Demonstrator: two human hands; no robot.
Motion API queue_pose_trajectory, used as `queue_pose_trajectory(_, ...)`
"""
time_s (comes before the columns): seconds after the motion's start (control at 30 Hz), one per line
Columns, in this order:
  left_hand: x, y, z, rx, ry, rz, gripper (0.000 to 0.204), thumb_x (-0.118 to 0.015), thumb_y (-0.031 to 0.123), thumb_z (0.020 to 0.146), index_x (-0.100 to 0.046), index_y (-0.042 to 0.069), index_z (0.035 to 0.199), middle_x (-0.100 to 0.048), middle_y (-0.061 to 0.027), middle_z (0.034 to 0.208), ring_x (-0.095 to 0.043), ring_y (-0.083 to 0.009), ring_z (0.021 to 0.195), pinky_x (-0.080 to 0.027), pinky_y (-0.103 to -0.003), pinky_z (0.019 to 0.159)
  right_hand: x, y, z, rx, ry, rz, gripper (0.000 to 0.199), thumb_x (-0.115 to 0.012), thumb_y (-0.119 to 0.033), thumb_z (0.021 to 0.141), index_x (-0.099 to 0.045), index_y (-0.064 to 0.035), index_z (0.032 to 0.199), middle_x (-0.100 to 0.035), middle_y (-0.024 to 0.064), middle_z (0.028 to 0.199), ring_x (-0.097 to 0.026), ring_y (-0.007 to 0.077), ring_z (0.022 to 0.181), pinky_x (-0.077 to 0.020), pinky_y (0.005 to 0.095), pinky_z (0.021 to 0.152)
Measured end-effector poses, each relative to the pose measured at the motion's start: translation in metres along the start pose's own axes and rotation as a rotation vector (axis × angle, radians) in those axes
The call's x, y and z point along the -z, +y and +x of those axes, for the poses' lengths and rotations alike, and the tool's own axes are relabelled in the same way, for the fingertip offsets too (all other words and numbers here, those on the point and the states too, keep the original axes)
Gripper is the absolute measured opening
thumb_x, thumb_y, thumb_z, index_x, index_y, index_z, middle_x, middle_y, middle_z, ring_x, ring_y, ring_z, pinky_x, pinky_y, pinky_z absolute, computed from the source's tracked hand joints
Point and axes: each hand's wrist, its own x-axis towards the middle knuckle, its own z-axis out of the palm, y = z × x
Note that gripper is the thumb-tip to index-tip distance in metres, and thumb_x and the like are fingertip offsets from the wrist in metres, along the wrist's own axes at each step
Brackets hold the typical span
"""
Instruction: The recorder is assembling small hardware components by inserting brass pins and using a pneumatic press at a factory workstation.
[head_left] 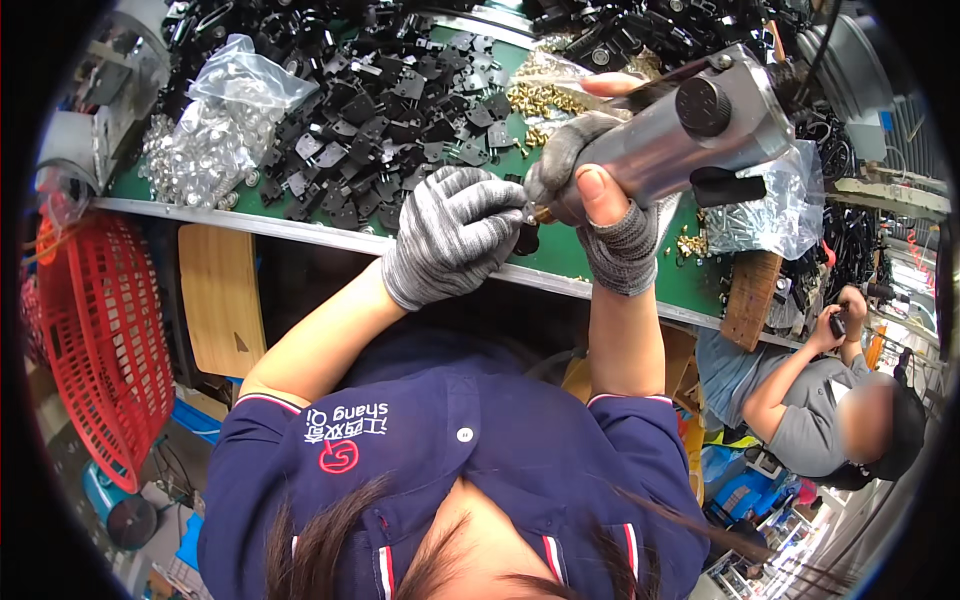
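Currently, the right hand (605, 205), in a grey knit glove with bare thumb tip, is wrapped firmly around a silver metal cylindrical tool with a round black knob (650, 150). Thumb lies along the near side of the barrel; most other fingers are hidden behind it. Tool is tilted, its narrow nose pointing down-left to the fingertips of the left hand (455, 238).

Left hand, in a grey-and-white striped knit glove: fingers curled in, tips pressed together, pinching a small black piece (527, 239), mostly hidden. Piece sits just below the tool's nose, above the front edge of a dark green worktable with a pale metal rim (300, 229).

Beyond the left hand: heap of flat black metal brackets (365, 130). Left of heap: clear plastic bag of shiny round silvery parts (215, 140). Behind the tool: loose small gold-coloured fasteners (545, 100). Right of the right hand: clear plastic bag of silvery fasteners (770, 215).

Farther out: red perforated plastic basket (105, 345), left; a grey-shirted co-worker (815, 420), right.
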Motion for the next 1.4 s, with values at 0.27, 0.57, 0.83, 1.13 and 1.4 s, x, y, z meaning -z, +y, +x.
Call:
queue_pose_trajectory(0.27,0.004,0.015,0.001,0.266,0.041,-0.163,0.026,-0.075,0.000,0.075,-0.071,0.004,0.100,-0.069,-0.0134,0.102,-0.068,-0.0313,0.088,-0.055,-0.041,0.076,0.035,-0.011,-0.010,-0.057,0.015,-0.648,0.057,-0.082,-0.024,0.082,-0.060,-0.0021,0.129,-0.069,0.0074,0.102,-0.065,0.0180,0.095,-0.0526,0.0328,0.089)
queue_pose_trajectory(0.57,0.065,-0.078,0.084,0.388,0.070,0.220,0.029,-0.071,0.005,0.082,-0.071,0.008,0.111,-0.066,-0.0134,0.118,-0.064,-0.0305,0.110,-0.052,-0.038,0.096,0.024,-0.006,-0.029,-0.073,-0.314,-1.348,0.051,-0.079,-0.011,0.076,-0.062,-0.0055,0.125,-0.067,0.0110,0.110,-0.068,0.0239,0.098,-0.0547,0.0346,0.088)
queue_pose_trajectory(0.83,0.039,-0.180,0.141,0.458,-0.478,0.773,0.073,-0.079,0.021,0.075,-0.050,0.018,0.142,-0.055,-0.0143,0.136,-0.060,-0.0357,0.117,-0.050,-0.044,0.100,0.153,-0.099,0.131,0.425,0.506,-1.613,0.044,-0.075,-0.013,0.077,-0.066,-0.0105,0.120,-0.065,0.0145,0.104,-0.065,0.0298,0.102,-0.0514,0.0370,0.093)
queue_pose_trajectory(1.13,0.075,-0.187,0.135,0.516,-0.195,0.324,0.073,-0.084,0.020,0.071,-0.054,0.010,0.137,-0.061,-0.0083,0.122,-0.065,-0.0222,0.106,-0.054,-0.036,0.094,0.124,-0.043,0.120,0.665,0.428,-1.426,0.036,-0.071,-0.010,0.080,-0.068,-0.0057,0.116,-0.066,0.0151,0.113,-0.065,0.0311,0.103,-0.0522,0.0385,0.094)
queue_pose_trajectory(1.4,0.052,-0.057,0.092,0.656,-0.486,-0.735,0.081,-0.088,0.017,0.073,-0.050,0.010,0.144,-0.064,-0.0045,0.124,-0.061,-0.0169,0.112,-0.050,-0.033,0.098,0.023,-0.019,0.010,0.159,-0.136,-0.742,0.060,-0.079,-0.008,0.076,-0.060,-0.0081,0.133,-0.065,0.0134,0.118,-0.066,0.0325,0.099,-0.0540,0.0375,0.088)
